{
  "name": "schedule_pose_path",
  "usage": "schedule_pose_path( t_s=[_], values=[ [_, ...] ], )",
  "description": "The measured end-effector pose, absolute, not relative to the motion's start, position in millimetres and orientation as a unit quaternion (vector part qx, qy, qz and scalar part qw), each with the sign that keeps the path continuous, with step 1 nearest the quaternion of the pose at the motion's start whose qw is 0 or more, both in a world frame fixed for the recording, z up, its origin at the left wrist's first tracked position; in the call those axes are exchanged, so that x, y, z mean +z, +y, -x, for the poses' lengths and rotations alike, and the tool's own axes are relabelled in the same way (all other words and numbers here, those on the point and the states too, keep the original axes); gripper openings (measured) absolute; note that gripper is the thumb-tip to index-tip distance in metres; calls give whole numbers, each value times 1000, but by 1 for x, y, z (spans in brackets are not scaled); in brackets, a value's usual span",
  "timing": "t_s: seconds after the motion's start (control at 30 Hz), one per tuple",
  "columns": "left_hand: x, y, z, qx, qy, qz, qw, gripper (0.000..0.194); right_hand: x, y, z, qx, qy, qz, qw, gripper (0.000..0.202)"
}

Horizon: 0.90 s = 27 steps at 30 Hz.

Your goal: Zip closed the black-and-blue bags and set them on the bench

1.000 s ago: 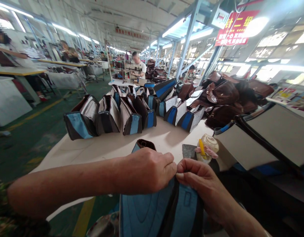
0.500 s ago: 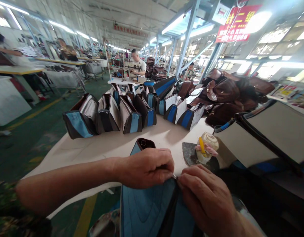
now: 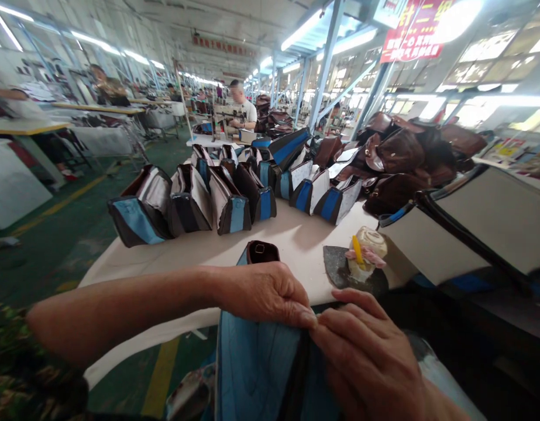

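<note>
Left hand [image 3: 270, 292] clenched on top edge of blue bag [image 3: 256, 368], fingertips pinching at dark centre strip. Right hand [image 3: 366, 356] closed on same edge from 3 o'clock, fingertips meeting left hand's; thumbs touching or nearly so. Bag at 6 o'clock, at near edge of counter [image 3: 291, 234], brown end tab [image 3: 263, 251] sticking up behind left hand at 12 o'clock.

Versus 0.5 s ago: both hands lower in frame; right hand now flatter, laid over more of bag, covering the blue panel seen earlier. Left hand rotated slightly, knuckles more level. Pinch point shifted down and a little right. Bag not moved off its spot.

Dark pad [image 3: 340, 272] with pale jar [image 3: 366, 257] and yellow stick on it at 1 o'clock of hands, near. Row of blue-and-black bags [image 3: 186, 204] at 11–12 o'clock, well apart. Brown bags [image 3: 401, 164] piled at 1 o'clock, far. Large grey panel [image 3: 484, 222] at 2–3 o'clock. Seated person [image 3: 243, 111] at far 12 o'clock.
</note>
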State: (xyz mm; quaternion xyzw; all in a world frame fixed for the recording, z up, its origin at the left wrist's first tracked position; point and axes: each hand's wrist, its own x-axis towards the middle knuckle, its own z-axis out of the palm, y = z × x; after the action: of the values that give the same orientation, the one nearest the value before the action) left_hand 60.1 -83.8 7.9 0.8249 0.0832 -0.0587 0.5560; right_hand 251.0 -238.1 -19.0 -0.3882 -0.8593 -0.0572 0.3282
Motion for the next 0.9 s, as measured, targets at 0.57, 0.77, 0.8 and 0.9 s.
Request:
schedule_pose_path(
  t_s=[0.57, 0.77, 0.8, 0.9],
  values=[
    [65, -86, -26, 133, 85, -908, 388, 16, 9, -185, -274, 448, -711, 376, 389, 29],
    [45, -73, -14, 95, 142, -894, 414, 13, -11, -177, -255, 531, -640, 392, 392, 28],
    [44, -73, -14, 78, 162, -890, 420, 12, -14, -177, -251, 542, -626, 394, 398, 29],
    [45, -73, -14, 31, 202, -867, 455, 35, -16, -178, -244, 570, -596, 392, 406, 31]
  ],
)
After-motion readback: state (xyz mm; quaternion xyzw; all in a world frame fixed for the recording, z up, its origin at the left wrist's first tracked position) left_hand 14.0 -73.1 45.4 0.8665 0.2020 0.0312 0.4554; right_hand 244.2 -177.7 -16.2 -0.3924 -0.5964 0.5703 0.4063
